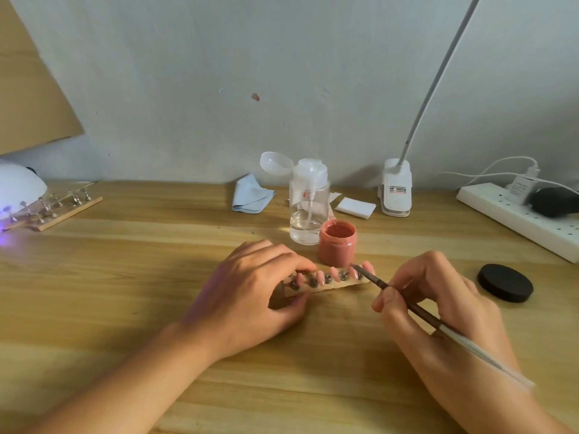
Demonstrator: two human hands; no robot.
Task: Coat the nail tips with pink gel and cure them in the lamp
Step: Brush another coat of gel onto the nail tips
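A small wooden strip (pixel 336 285) carrying several pink nail tips (pixel 334 273) lies at the middle of the desk. My left hand (pixel 250 292) grips the strip's left end, covering part of it. A thin brown brush (pixel 404 300) is pinched in my right hand (pixel 438 311); its tip touches a nail tip near the strip's right end. Just behind the strip stands the open jar of pink gel (pixel 337 243). Its black lid (pixel 505 282) lies to the right. The white curing lamp (pixel 17 191) glows violet at the far left edge.
A second wooden strip with metal nail stands (pixel 51 209) lies beside the lamp. Behind the jar are a clear pump bottle (pixel 308 203), a blue cloth (pixel 252 195), white pads (pixel 355 207) and a clip lamp base (pixel 395 187). A white power strip (pixel 520 219) runs along the right.
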